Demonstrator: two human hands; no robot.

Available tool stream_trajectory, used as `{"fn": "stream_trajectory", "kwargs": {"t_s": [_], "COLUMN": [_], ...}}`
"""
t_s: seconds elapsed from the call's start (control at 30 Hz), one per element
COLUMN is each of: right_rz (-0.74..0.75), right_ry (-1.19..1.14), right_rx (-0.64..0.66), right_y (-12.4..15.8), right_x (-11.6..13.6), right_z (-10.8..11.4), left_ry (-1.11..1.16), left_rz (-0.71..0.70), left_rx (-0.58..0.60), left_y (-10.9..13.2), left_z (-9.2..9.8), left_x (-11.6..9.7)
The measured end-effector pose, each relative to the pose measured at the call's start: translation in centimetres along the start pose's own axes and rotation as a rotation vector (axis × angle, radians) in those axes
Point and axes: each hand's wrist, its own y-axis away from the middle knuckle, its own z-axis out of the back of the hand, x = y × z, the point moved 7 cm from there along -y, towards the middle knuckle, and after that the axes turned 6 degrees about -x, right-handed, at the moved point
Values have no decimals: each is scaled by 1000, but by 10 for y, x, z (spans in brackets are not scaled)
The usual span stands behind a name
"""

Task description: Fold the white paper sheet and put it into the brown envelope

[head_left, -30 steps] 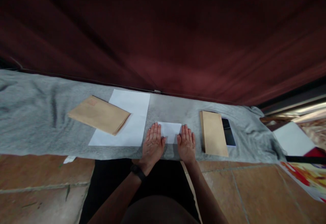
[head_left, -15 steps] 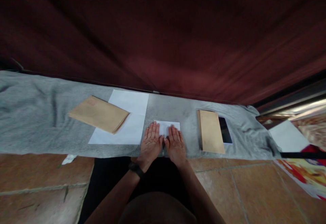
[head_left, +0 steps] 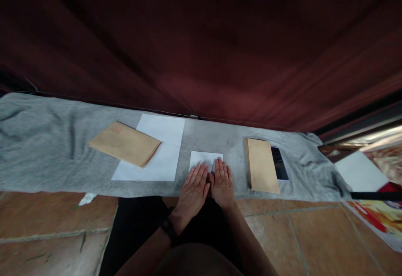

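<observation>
A small folded white paper [head_left: 204,156] lies flat on the grey cloth in front of me, its near part hidden under my hands. My left hand [head_left: 194,186] rests over its near left part, fingers stretched out and flat. Beside it my right hand [head_left: 222,184] lies over the near right part, also with straight fingers. The two thumbs almost meet between them. Neither hand grips anything.
Left on the grey cloth [head_left: 213,135], a stack of brown envelopes [head_left: 125,143] overlaps a large white sheet [head_left: 169,150]. To the right, more brown envelopes [head_left: 262,165] partly cover a dark phone [head_left: 279,163]. A dark red curtain [head_left: 201,50] hangs behind.
Both hands have slid nearer to my body over the folded paper, uncovering more of its far part. The view has shifted slightly. The envelopes and phone keep their places.
</observation>
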Motion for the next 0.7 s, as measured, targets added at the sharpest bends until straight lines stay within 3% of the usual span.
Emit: {"fn": "stream_trajectory", "kwargs": {"t_s": [0.1,0.43,0.57,0.7], "right_rz": [-1,-53,-57,-58], "right_ry": [9,47,92,109], "right_rx": [10,-10,-7,6], "right_y": [1,9,10,10], "right_x": [-1,-14,-16,-15], "right_z": [-1,4,4,3], "left_ry": [-20,-83,-76,-46], "left_rz": [-17,69,100,55], "left_rx": [12,-22,-48,-31], "left_y": [7,26,10,-19], "left_z": [-4,4,9,0], "left_x": [-5,21,12,-1]}}
